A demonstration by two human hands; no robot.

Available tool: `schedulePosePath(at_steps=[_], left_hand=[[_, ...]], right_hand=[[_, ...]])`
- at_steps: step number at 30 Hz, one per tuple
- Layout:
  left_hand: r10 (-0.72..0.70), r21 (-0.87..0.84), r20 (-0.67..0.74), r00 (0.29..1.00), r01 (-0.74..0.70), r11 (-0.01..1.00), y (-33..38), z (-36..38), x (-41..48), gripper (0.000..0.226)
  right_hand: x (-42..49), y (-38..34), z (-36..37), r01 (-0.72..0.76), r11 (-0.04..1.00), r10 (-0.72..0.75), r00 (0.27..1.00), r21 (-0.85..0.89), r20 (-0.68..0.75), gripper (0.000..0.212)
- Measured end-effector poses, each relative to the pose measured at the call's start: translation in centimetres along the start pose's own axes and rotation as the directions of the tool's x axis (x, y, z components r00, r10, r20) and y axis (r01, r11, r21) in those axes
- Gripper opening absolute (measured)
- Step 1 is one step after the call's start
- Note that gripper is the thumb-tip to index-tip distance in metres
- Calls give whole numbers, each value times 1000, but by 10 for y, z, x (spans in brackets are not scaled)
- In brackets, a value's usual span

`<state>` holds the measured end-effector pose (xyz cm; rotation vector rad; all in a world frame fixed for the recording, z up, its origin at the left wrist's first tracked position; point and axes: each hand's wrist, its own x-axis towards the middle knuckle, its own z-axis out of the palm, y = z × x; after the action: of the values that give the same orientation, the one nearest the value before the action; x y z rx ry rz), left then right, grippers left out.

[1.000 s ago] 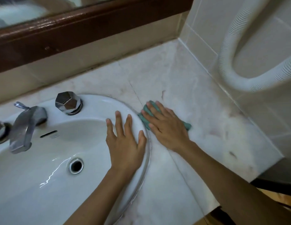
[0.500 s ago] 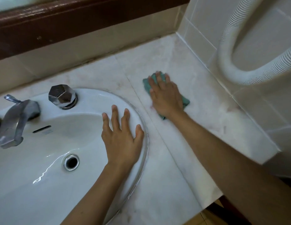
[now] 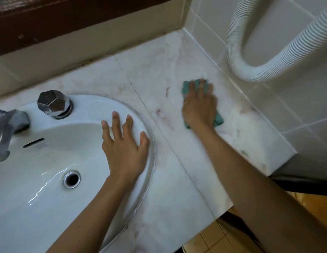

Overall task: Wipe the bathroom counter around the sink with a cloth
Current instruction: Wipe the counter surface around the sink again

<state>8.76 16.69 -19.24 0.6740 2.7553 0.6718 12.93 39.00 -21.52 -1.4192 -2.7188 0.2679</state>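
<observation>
One teal cloth (image 3: 218, 120), flat on the marble counter (image 3: 159, 73), well right of the sink (image 3: 97, 101) and near the tiled side wall (image 3: 268, 110). Pinned under the right hand (image 3: 199, 106): fingers straight, palm pressing down, no curl round the fabric. Teal edges peeking out past fingertips and wrist. Left hand (image 3: 125, 148) spread flat as well, gripping nothing, resting on the sink's right rim. Further left, chrome knob (image 3: 53, 104) and spout (image 3: 8, 128). Up on the wall, white ribbed hose (image 3: 237, 59), looping.
</observation>
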Motion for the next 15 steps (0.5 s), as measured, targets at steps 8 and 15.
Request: schedulePosePath(at_steps=[8,15], left_hand=[[4,24,-8,1000,-3,1000,-2,-1,0,64],[7,18,-10,1000,-7,1000,-3,0,-2,64]], right_hand=[[-205,21,-11,341,940,-340,932,15,123,55],[-58,52,-9,-194,981,195,981,24,-6,55]])
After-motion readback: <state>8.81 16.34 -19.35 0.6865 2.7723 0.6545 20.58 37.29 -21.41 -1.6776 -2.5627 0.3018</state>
